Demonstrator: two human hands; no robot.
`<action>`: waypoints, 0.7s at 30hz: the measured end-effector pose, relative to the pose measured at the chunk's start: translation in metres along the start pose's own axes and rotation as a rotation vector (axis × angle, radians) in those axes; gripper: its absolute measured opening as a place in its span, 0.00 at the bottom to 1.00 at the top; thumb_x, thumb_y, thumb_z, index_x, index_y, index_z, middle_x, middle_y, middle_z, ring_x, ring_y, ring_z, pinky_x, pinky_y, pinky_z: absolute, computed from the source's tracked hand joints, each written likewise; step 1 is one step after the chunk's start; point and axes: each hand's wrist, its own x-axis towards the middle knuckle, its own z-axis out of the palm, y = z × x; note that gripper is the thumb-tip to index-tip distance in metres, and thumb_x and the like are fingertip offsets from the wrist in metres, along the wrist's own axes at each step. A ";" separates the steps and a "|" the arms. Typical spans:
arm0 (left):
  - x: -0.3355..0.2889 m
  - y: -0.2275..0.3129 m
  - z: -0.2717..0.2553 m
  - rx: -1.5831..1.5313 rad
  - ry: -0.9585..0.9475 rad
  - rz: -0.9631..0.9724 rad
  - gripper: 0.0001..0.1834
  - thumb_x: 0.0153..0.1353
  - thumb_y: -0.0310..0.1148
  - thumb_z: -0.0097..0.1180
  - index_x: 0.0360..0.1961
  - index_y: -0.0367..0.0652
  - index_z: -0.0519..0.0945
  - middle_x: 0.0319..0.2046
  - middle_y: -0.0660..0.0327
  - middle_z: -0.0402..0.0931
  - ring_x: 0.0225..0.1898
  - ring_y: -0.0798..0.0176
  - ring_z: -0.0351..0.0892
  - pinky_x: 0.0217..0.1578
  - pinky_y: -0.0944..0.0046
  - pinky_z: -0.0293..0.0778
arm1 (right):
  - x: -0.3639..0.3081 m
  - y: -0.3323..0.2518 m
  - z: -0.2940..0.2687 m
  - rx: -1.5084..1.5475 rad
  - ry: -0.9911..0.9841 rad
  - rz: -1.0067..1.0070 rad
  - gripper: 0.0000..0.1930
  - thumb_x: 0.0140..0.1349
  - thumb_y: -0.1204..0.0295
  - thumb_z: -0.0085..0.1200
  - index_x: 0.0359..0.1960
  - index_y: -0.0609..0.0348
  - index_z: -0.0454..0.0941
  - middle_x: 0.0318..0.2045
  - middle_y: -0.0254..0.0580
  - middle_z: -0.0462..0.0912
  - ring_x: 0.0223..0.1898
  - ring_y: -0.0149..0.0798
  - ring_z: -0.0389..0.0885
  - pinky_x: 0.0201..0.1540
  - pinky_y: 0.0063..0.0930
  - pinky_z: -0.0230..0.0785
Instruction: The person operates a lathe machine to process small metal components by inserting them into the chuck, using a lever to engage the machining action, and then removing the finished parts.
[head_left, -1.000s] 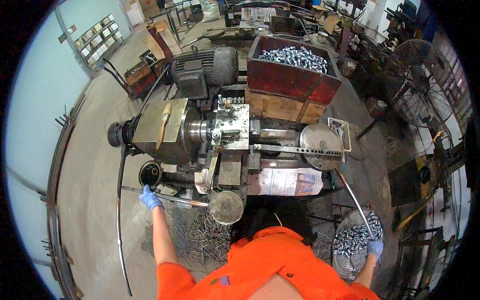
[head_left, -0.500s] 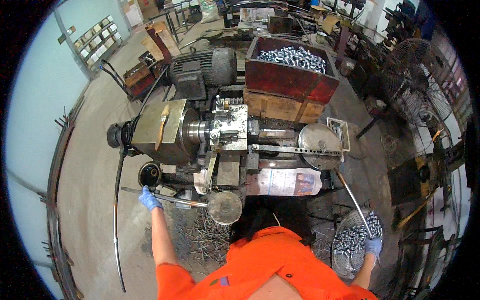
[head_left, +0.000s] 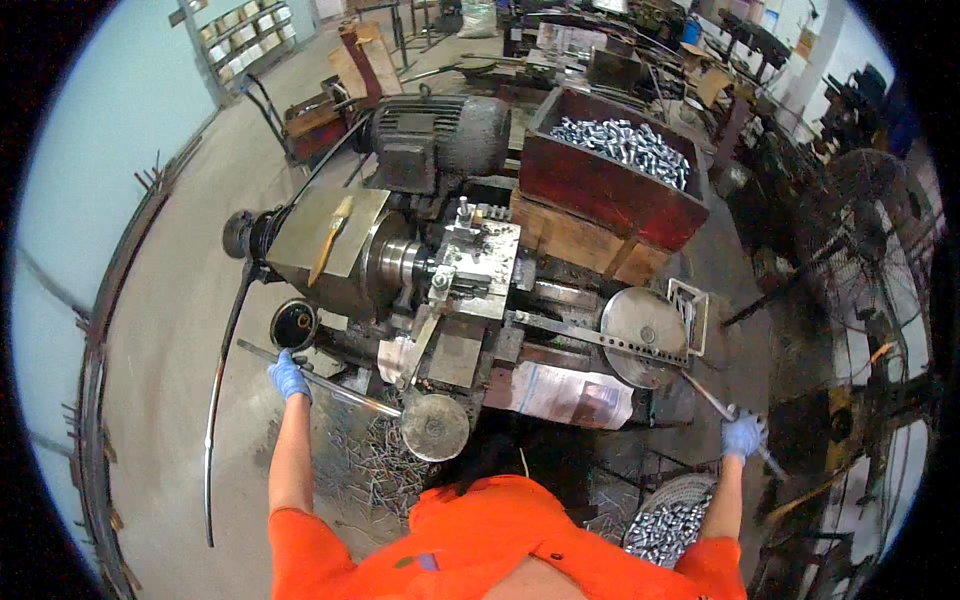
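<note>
My left hand (head_left: 289,376), in a blue glove, is closed round a metal lever (head_left: 352,394) that runs to a round steel disc (head_left: 434,428) at the machine's near side. Just beyond this hand is a dark round cup (head_left: 295,325). Far out to the right, my gloved right hand (head_left: 742,434) grips another lever (head_left: 708,394), which slopes down from a larger round plate (head_left: 640,322). A perforated bar (head_left: 565,329) lies across that plate and reaches the slide block (head_left: 484,262). Left of the block sits the chuck (head_left: 401,264).
A red bin (head_left: 610,190) of shiny metal parts stands behind the machine, beside a motor (head_left: 438,140). By my right forearm is a basket (head_left: 690,490) of similar parts. Thin metal scraps (head_left: 380,460) cover the floor below. A brush (head_left: 330,240) lies on the headstock; a fan (head_left: 865,205) stands right.
My right hand has swung its lever forward and outward, away from the basket of parts. My left hand keeps its grip on the other lever. The whole view has shifted and turned.
</note>
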 end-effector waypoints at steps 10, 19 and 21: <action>0.015 -0.017 -0.034 -0.047 -0.283 -0.093 0.22 0.58 0.54 0.50 0.34 0.45 0.77 0.21 0.63 0.73 0.19 0.68 0.73 0.22 0.68 0.73 | 0.041 -0.106 -0.001 0.272 0.183 -0.299 0.42 0.43 0.59 0.65 0.60 0.61 0.59 0.63 0.61 0.52 0.57 0.60 0.64 0.56 0.39 0.62; -0.001 -0.068 -0.027 1.730 -0.707 0.946 0.14 0.52 0.41 0.46 0.31 0.50 0.82 0.32 0.59 0.80 0.35 0.56 0.80 0.34 0.58 0.73 | -0.050 -0.077 0.015 0.975 0.083 -0.328 0.12 0.48 0.67 0.63 0.28 0.64 0.79 0.22 0.42 0.80 0.23 0.34 0.76 0.33 0.26 0.70; 0.012 -0.088 -0.036 1.867 -0.672 0.932 0.14 0.52 0.42 0.47 0.32 0.51 0.82 0.32 0.59 0.80 0.36 0.56 0.80 0.35 0.56 0.73 | -0.068 -0.096 -0.009 0.950 0.065 -0.396 0.12 0.49 0.67 0.63 0.27 0.64 0.80 0.22 0.43 0.81 0.25 0.33 0.79 0.33 0.27 0.71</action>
